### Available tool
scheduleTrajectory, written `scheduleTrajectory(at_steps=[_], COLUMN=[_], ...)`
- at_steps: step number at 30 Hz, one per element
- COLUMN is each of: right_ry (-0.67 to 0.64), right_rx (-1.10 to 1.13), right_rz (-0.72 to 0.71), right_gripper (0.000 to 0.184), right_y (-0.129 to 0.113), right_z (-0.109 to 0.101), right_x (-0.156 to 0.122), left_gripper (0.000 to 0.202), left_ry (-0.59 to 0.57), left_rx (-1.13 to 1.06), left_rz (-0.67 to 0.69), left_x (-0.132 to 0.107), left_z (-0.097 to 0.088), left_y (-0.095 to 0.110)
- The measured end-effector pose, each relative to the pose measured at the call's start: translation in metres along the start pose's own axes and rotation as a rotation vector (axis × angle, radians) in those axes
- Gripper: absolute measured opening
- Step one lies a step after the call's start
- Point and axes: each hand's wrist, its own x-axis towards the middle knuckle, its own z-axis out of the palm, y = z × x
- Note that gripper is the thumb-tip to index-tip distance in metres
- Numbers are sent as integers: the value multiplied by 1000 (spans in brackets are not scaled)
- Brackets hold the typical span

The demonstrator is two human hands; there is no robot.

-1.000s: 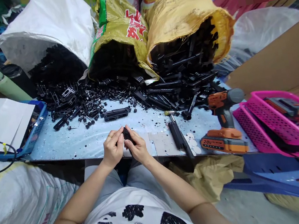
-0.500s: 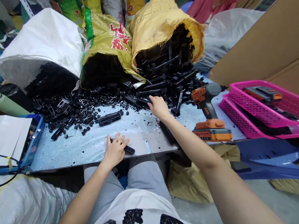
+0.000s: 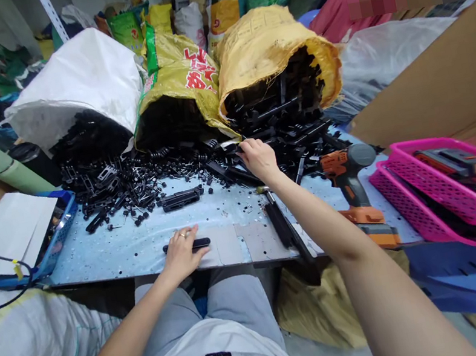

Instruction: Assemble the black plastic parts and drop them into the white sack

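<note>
Head view: The left hand [image 3: 181,253] lies low in the middle of the frame, at the near edge of the pale blue table [image 3: 130,246]. Its fingers are stretched out flat and slightly spread over a slim black plastic bar [image 3: 194,244], which lies flat on the table under the fingertips. The right hand [image 3: 259,159] is just right of centre, reaching into the pile of black plastic parts [image 3: 284,127] that spills from the yellow sack [image 3: 269,43]. Its fingers are bent down among the parts, and whether they grip one cannot be told.

A white sack [image 3: 79,89] and a green-yellow sack [image 3: 177,72] lie open-mouthed beside the yellow one across the top of the frame. An orange cordless drill [image 3: 351,176] stands on the table just right of the right forearm, near a pink basket [image 3: 452,189] at the right edge. At the left edge is a blue basket [image 3: 59,225] with white paper [image 3: 3,231] lying over it.
</note>
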Motion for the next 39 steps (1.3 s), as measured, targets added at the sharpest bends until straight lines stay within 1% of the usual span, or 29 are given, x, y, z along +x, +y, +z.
scheduleTrajectory(at_steps=[1, 2, 3, 4, 5, 6, 7, 8, 9, 10, 11, 12, 13, 14, 15, 16, 17, 18, 19, 21, 22, 23, 24, 26, 28, 30, 33, 36, 39], right_ry=[1, -51, -137, -237, -339, -384, -399, -374, -331, -313, -335, -398, -483, -558, -600, -599, -577, -563, -566, -606, -625, -631, -625, -593, -546, -500, -468, -462, -459], right_rx=[93, 201, 316, 442, 548, 618, 703, 795, 903, 1028, 1147, 1236, 1284, 1280, 1221, 1119, 993, 860, 731, 512, 425, 348, 282, 189, 133, 88, 12, -43, -42], right_rz=[-77, -174, -271, -378, -502, -568, -592, -547, -434, -289, -135, -3, 88, 129, 123, 80, 3, -102, -216, -396, -438, -447, -436, -399, -378, -384, -407, -408, -430], right_gripper=[37, 37, 38, 37, 35, 32, 31, 32, 34, 38, 41, 43, 45, 46, 46, 45, 43, 39, 36, 32, 31, 31, 31, 33, 36, 37, 37, 36, 35], right_y=[-14, -31, -49, -67, -84, -99, -112, -122, -129, -133, -136, -136, -134, -130, -124, -116, -107, -99, -92, -84, -84, -86, -90, -100, -110, -116, -123, -127, -127], right_z=[-8, -14, -19, -22, -22, -22, -19, -15, -11, -7, -3, 0, 2, 2, 1, -1, -4, -7, -10, -12, -11, -10, -9, -8, -11, -16, -28, -37, -40], right_x=[-16, -35, -55, -77, -97, -116, -133, -145, -154, -160, -162, -162, -161, -159, -157, -155, -155, -155, -156, -160, -162, -164, -166, -169, -171, -172, -171, -166, -158], left_gripper=[54, 55, 54, 53, 53, 52, 49, 46, 44, 43, 43, 43, 44, 43, 42, 40, 39, 39, 38, 39, 41, 45, 51, 65, 70, 66, 54, 42, 39], left_ry=[49, 84, 95, 75, 36, -1, -15, 9, 70, 156, 244, 309, 349, 364, 357, 332, 284, 210, 110, -121, -219, -288, -325, -330, -284, -213, -112, -64, -46], left_rx=[-221, -467, -716, -940, -1117, -1233, -1290, -1299, -1274, -1229, -1172, -1105, -1032, -949, -854, -743, -623, -501, -384, -174, -85, -4, 66, 155, 191, 197, 181, 167, 157], left_rz=[-42, -108, -190, -274, -346, -402, -439, -462, -470, -462, -440, -403, -355, -299, -237, -170, -98, -24, 46, 160, 198, 225, 245, 279, 303, 324, 359, 398, 404], left_x=[3, 8, 14, 20, 26, 31, 35, 37, 38, 37, 35, 32, 29, 27, 24, 23, 21, 20, 20, 20, 19, 19, 18, 16, 13, 9, 6, 4, 3], left_z=[-1, -3, -4, -5, -5, -5, -3, -1, 2, 5, 9, 12, 13, 14, 12, 10, 6, 2, -2, -7, -9, -9, -9, -6, -2, 1, 3, 3, 3], left_y=[-1, -1, -1, -1, 0, 1, 2, 5, 8, 11, 15, 19, 21, 21, 20, 16, 11, 5, -1, -10, -11, -11, -10, -7, -5, -7, -12, -16, -18])
